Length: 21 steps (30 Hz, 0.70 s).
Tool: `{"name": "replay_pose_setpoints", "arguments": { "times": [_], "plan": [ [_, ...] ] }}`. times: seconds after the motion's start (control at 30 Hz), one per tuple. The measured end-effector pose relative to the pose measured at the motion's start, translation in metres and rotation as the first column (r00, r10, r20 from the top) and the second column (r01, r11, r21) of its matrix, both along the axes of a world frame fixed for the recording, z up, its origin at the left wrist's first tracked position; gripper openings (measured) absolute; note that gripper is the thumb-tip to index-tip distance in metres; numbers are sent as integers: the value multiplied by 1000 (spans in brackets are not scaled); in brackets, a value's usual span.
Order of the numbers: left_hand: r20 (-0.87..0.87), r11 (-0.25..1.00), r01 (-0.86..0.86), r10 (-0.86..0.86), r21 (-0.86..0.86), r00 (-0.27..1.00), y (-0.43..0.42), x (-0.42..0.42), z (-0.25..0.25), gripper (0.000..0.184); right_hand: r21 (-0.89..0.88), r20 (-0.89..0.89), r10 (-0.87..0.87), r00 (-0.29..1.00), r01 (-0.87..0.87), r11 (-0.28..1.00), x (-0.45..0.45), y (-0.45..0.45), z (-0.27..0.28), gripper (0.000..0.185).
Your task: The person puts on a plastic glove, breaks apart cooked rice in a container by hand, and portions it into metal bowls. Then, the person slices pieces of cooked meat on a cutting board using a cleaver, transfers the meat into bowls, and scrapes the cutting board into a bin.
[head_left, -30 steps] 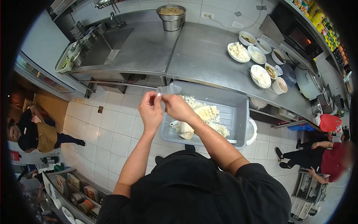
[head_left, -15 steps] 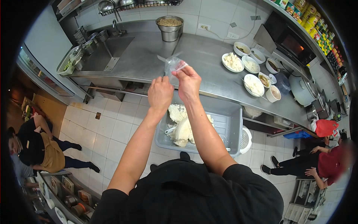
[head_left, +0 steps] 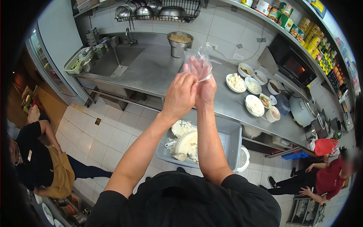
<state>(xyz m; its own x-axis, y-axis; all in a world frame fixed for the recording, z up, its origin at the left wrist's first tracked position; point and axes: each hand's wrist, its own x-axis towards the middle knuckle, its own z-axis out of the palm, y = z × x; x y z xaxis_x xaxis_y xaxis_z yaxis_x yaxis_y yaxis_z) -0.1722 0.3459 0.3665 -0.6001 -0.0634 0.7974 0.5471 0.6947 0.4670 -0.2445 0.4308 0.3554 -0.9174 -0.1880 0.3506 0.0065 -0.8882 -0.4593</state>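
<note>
Over the counter edge, my left hand (head_left: 180, 94) pinches the cuff of a clear plastic glove (head_left: 204, 54). My right hand (head_left: 204, 87) is partly inside this glove, palm facing me, with its fingers stretched out and showing through the thin plastic. The glove's loose tips stick up beyond the fingers. Below my forearms stands a grey plastic tub (head_left: 228, 142) holding a mass of white rice (head_left: 186, 143), part of it a curved moulded block. A white-handled utensil (head_left: 170, 143) lies in the rice.
Several bowls of food (head_left: 254, 105) stand on the steel counter (head_left: 151, 68), right of my hands. A metal pot (head_left: 180, 47) is at the back, a sink (head_left: 113, 62) to the left. One person (head_left: 56, 162) stands at left, another (head_left: 329, 178) at right.
My right hand has gone from gripping the glove's edge to being inside it, fingers extended. Both hands now appear further right. The person at left has come closer and raised a hand.
</note>
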Motion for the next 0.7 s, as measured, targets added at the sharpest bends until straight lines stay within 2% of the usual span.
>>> {"name": "replay_pose_setpoints", "arguments": {
  "times": [0.07,0.13,0.2,0.23,0.27,0.33,0.37,0.4,0.47,0.5,0.53,0.63,0.67,0.7],
  "plan": [
    [-94,999,42,-43,-21,995,0,0,13,7,-57,-183,-97,978,88,995,-6,10,10,43],
    [-84,996,86,-84,27,993,2,-4,20,7,-93,-139,-132,981,120,988,-14,22,23,37],
    [-69,989,128,-123,72,990,5,-5,29,7,-12,-163,-355,921,357,934,-19,25,37,29],
    [-55,978,192,-188,85,981,9,-6,35,7,-91,-91,-383,919,375,922,-13,24,50,23],
    [-40,962,256,-253,98,967,12,-6,42,7,-95,-98,-382,919,373,923,-13,26,57,23],
    [-91,951,303,-297,62,951,17,-6,59,7,-7,-195,-520,832,529,849,-13,34,73,34],
    [-131,937,348,-342,26,931,18,-5,68,8,21,-188,-553,812,567,824,-12,37,79,36],
    [-136,937,349,-342,24,930,19,-6,76,8,18,-191,-554,810,567,823,-13,38,83,36],
    [-134,903,428,-420,36,898,23,-6,91,8,27,-336,-519,786,559,829,-15,39,93,41],
    [-136,902,431,-422,37,896,23,-5,96,8,39,-418,-498,760,563,826,-11,38,101,54],
    [-112,896,440,-432,66,895,22,-3,102,8,37,-422,-500,756,565,824,-11,38,105,54],
    [-131,897,437,-426,68,895,22,-2,112,7,108,-574,-184,798,296,949,-14,39,115,74],
    [-168,905,423,-411,45,896,21,-2,114,7,108,-579,-179,795,293,950,-13,42,116,74],
    [-176,907,418,-405,43,897,21,-1,118,7,62,-526,-55,849,103,993,-9,44,118,64]
  ]
}}
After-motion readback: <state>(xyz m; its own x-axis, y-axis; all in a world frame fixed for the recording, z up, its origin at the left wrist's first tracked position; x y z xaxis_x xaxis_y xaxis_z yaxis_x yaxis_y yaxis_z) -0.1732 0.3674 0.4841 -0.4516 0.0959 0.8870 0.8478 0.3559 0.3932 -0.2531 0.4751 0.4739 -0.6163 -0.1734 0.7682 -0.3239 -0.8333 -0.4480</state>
